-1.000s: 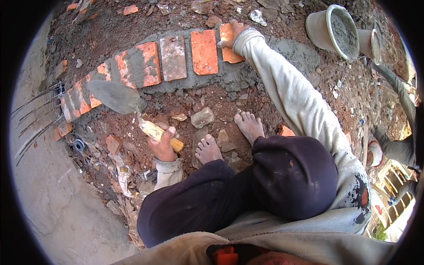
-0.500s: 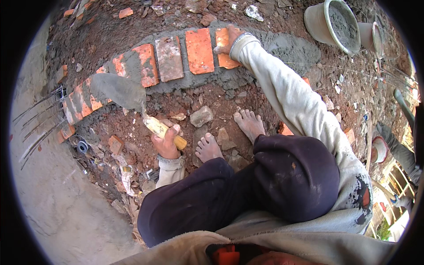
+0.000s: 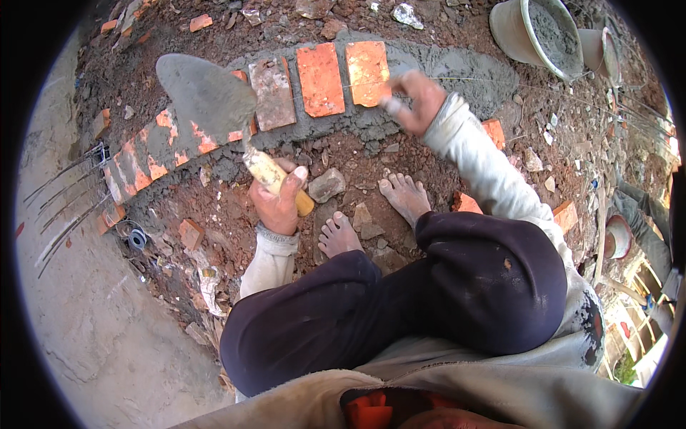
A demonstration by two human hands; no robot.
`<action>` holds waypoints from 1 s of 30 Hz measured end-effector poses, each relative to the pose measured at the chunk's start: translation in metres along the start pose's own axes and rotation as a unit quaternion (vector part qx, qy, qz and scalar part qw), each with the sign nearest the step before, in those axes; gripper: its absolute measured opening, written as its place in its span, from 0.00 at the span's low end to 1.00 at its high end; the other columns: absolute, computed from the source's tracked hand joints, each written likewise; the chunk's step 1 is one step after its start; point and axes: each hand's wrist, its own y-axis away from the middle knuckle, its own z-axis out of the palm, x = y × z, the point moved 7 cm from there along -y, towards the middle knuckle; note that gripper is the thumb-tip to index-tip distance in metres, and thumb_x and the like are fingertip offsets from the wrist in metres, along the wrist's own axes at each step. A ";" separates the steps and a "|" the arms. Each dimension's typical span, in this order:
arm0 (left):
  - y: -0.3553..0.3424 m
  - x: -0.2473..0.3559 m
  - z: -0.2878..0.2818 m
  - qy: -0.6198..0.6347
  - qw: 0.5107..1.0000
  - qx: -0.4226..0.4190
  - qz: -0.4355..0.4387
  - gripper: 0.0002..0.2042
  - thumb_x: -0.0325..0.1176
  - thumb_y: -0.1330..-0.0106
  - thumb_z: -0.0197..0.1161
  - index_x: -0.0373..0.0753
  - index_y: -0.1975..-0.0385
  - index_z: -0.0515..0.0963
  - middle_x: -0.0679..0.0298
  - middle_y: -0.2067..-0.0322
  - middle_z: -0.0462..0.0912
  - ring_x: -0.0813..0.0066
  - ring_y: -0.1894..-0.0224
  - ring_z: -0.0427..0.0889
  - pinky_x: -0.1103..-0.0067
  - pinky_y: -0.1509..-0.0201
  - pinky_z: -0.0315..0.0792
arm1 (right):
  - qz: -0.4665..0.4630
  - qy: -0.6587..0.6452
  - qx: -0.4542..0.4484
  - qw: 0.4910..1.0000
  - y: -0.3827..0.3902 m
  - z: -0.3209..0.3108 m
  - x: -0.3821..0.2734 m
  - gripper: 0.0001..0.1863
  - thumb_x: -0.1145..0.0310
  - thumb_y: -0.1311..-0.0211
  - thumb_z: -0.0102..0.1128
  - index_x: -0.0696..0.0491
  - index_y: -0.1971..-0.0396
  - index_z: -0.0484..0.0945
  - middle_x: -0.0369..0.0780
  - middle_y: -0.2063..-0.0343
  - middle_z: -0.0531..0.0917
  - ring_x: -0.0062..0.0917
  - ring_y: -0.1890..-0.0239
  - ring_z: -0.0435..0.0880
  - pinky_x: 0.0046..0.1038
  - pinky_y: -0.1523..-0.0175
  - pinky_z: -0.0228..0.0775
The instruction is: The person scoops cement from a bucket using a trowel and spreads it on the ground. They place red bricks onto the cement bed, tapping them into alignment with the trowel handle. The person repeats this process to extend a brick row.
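Note:
My left hand is closed around the wooden handle of a trowel. The trowel's grey blade is raised over the left part of a curved row of bricks and hides some of them. My right hand holds nothing. Its thumb and forefinger are apart and slightly blurred, just off the right edge of the end orange brick. Left of that brick lie another orange brick and a mortar-stained brick, all on a bed of grey mortar. A thin string runs across the bricks close to my right fingers.
A bucket of mortar stands at the far right beside a smaller bucket. Loose bricks and stones lie around my bare feet. Metal rods jut out over the concrete at left. Another person's leg shows at far right.
My right hand has come off the end brick and drawn back toward me, to the right. My left hand has lifted the trowel blade up and rightward over the row.

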 end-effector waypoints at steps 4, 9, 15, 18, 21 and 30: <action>-0.028 0.014 0.078 -0.245 0.938 -0.180 0.164 0.33 0.58 0.31 0.44 0.29 0.45 0.64 0.44 0.45 0.66 0.54 0.41 0.65 0.64 0.36 0.56 | -0.153 -0.367 -0.096 0.912 0.035 0.052 -0.098 0.40 0.59 0.48 0.70 0.61 0.39 0.60 0.44 0.54 0.77 0.30 0.54 0.78 0.30 0.50 0.71; -0.064 -0.021 0.093 -0.307 0.937 -0.013 0.165 0.17 0.39 0.33 0.57 0.30 0.53 0.73 0.51 0.54 0.76 0.52 0.49 0.75 0.67 0.44 0.68 | 0.270 -0.441 -0.067 0.853 0.034 0.023 -0.024 0.22 0.64 0.48 0.64 0.59 0.57 0.70 0.41 0.69 0.78 0.28 0.67 0.79 0.31 0.60 0.72; -0.076 -0.057 0.142 -0.492 0.711 -0.168 0.474 0.12 0.32 0.44 0.65 0.36 0.61 0.78 0.59 0.57 0.78 0.61 0.52 0.77 0.68 0.49 0.72 | 0.153 -0.351 0.172 0.908 0.024 -0.037 0.014 0.19 0.65 0.40 0.57 0.60 0.52 0.69 0.37 0.73 0.77 0.20 0.75 0.77 0.24 0.68 0.72; -0.083 -0.071 0.147 -0.517 0.683 -0.187 0.481 0.12 0.30 0.45 0.63 0.36 0.61 0.78 0.58 0.56 0.78 0.61 0.52 0.77 0.69 0.48 0.71 | 0.186 -0.379 0.263 0.867 -0.002 -0.051 0.019 0.12 0.67 0.38 0.54 0.59 0.59 0.73 0.35 0.81 0.76 0.18 0.77 0.76 0.23 0.72 0.69; -0.080 -0.071 0.155 -0.524 0.679 -0.177 0.483 0.12 0.28 0.46 0.61 0.35 0.61 0.78 0.57 0.55 0.78 0.61 0.51 0.77 0.69 0.48 0.71 | -0.048 -0.306 0.396 0.864 -0.017 -0.069 0.002 0.10 0.67 0.37 0.53 0.58 0.63 0.75 0.37 0.80 0.79 0.21 0.75 0.80 0.25 0.69 0.72; -0.071 -0.068 0.160 -0.548 0.657 -0.172 0.488 0.16 0.27 0.47 0.57 0.28 0.58 0.77 0.53 0.54 0.76 0.59 0.48 0.75 0.70 0.42 0.69 | -0.093 -0.032 0.238 0.966 -0.059 -0.009 0.019 0.10 0.68 0.31 0.48 0.56 0.55 0.69 0.43 0.58 0.82 0.32 0.57 0.82 0.29 0.49 0.72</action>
